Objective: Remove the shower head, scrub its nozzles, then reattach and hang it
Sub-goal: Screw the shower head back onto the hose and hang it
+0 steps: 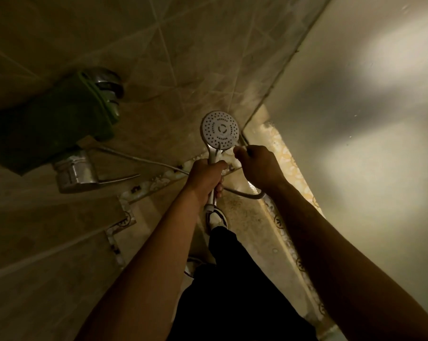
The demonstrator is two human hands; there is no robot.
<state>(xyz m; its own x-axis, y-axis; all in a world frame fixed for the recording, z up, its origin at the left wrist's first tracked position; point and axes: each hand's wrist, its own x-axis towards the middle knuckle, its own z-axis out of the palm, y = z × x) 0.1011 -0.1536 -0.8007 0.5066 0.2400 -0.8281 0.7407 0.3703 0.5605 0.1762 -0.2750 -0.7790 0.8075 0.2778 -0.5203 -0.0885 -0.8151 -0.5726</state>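
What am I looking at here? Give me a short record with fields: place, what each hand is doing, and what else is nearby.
place: dim tiled shower corner
left hand: gripping the shower head by its handle, nozzle face turned toward the camera
right hand: closed, fingertips at the lower edge of the nozzle face; any tool in it cannot be made out
hose: runs from the handle's base toward the faucet
green cloth: draped over the wall fitting

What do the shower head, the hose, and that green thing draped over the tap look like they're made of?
Shower head: probably plastic, with a matte white face dotted with dark nozzles and a shiny chrome-look handle.
Hose: looks like metal or metal-look sheathing, thin, grey and faintly glossy; too dim to tell which.
Green cloth: soft fabric, likely a towel, matte and folded over the chrome tap.
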